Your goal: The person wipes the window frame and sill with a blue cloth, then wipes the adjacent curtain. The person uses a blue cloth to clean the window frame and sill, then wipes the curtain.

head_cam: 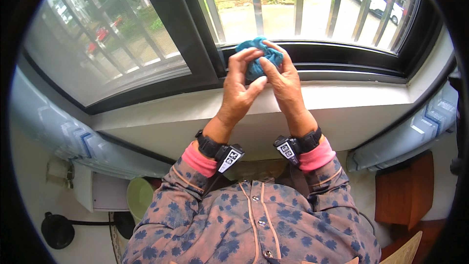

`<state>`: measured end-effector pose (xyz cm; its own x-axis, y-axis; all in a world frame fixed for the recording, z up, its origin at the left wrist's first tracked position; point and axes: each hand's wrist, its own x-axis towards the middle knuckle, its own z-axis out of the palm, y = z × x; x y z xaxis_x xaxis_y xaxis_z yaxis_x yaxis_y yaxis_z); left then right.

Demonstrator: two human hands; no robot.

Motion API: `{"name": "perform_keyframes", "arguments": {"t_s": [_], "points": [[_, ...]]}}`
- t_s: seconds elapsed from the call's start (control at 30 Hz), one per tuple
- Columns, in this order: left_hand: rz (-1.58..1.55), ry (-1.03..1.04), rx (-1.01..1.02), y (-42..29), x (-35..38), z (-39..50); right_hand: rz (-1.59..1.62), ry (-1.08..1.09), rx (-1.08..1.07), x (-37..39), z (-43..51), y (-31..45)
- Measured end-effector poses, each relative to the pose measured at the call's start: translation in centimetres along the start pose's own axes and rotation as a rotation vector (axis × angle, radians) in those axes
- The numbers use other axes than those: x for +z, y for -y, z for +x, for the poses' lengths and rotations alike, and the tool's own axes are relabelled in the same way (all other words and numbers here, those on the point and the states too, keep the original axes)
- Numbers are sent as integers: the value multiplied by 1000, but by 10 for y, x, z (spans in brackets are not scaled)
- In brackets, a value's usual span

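A crumpled blue cloth [254,69] is bunched between my two hands, above the sill at the window. My left hand [238,84] curls around its left side, with the thumb under it. On the right, my right hand [287,79] presses it with the thumb in front and the fingers behind. Just behind the cloth runs the black window frame [329,57]. Beneath my wrists is the white windowsill [329,93]. The cloth's underside and far side are partly hidden by my fingers.
Metal bars [298,3] stand outside the window. A mesh-covered pane [110,40] fills the left side. Patterned curtains hang at the left [84,135] and right [425,124]. Low down are a green bucket [139,198] and a reddish-brown wooden piece of furniture [399,190].
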<state>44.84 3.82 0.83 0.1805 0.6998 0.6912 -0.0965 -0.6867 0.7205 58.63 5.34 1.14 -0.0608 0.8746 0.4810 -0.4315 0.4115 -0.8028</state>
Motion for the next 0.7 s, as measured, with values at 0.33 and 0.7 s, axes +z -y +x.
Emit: {"name": "perform_keyframes", "arguments": {"t_s": [0.33,0.7], "points": [[654,-254,298,-17,-23,-13,-1370,548,-791,1,55,-5],[1085,64,167,17,-15,-19,-1440,-750,73,-355,40,189]]}}
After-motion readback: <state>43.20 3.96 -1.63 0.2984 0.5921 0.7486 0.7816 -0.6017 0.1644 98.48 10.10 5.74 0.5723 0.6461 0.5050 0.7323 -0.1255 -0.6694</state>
